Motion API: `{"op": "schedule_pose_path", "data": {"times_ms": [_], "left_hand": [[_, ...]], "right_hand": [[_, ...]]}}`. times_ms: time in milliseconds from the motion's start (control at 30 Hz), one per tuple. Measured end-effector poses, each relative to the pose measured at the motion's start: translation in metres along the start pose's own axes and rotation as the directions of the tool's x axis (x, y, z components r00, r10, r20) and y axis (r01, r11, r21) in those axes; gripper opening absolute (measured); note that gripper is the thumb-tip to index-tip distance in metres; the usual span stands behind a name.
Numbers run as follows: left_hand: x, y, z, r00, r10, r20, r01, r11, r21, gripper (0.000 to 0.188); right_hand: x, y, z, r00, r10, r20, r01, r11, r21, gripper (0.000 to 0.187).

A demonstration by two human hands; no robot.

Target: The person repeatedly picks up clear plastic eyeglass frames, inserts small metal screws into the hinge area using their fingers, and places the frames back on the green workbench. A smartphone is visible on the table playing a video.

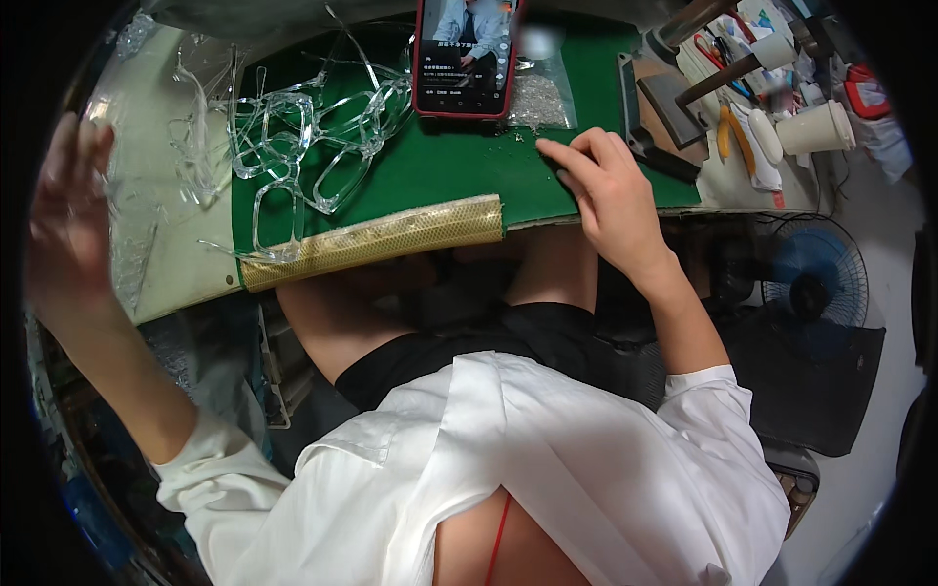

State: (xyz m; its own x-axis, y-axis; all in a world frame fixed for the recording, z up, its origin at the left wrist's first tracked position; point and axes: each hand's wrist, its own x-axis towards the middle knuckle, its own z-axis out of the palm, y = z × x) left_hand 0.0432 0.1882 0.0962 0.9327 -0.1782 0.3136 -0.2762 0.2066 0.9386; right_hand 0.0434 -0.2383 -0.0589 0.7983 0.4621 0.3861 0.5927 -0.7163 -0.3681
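My right hand (616, 195) is over the green mat (410, 171), its index finger stretched toward a few tiny metal pieces (519, 137). The other fingers are loosely bent, and nothing shows in them. Just beyond lies a clear plastic bag (539, 100) full of small metallic parts. At the far left edge my left hand (73, 210) is raised near clear plastic wrapping (137, 186); motion smears its fingers. Between the hands, several clear eyeglass frames (293, 132) lie in a tangled pile on the mat's left part.
A phone in a red case (462, 59) stands at the back. A gold mesh-patterned roll (381, 239) runs along the front edge. At right are a dark metal fixture (645, 127), orange-handled pliers (738, 137), a white cup (816, 129) and, lower down, a blue fan (811, 278).
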Motion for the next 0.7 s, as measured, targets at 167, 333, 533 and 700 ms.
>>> {"op": "schedule_pose_path", "data": {"times_ms": [167, 333, 533, 700], "left_hand": [[-0.056, -0.043, 0.085, 0.981, 0.187, 0.048, -0.188, 0.870, 0.456, 0.064], [-0.068, -0.077, 0.135, 0.981, 0.177, 0.074, -0.189, 0.832, 0.521, 0.079], [-0.058, -0.089, 0.158, 0.982, 0.190, -0.007, -0.168, 0.884, 0.436, 0.087], [-0.055, -0.096, 0.157, 0.974, 0.228, 0.017, -0.210, 0.862, 0.461, 0.088]], "right_hand": [[-0.006, 0.000, -0.008, 0.999, -0.036, 0.034, 0.034, 0.998, 0.060, 0.024], [-0.002, 0.007, -0.011, 0.994, 0.107, 0.019, -0.108, 0.952, 0.285, 0.014], [0.004, 0.009, -0.008, 0.989, 0.140, 0.045, -0.147, 0.950, 0.276, 0.009], [0.006, 0.009, -0.007, 0.987, 0.135, 0.089, -0.154, 0.949, 0.274, 0.012]]}}
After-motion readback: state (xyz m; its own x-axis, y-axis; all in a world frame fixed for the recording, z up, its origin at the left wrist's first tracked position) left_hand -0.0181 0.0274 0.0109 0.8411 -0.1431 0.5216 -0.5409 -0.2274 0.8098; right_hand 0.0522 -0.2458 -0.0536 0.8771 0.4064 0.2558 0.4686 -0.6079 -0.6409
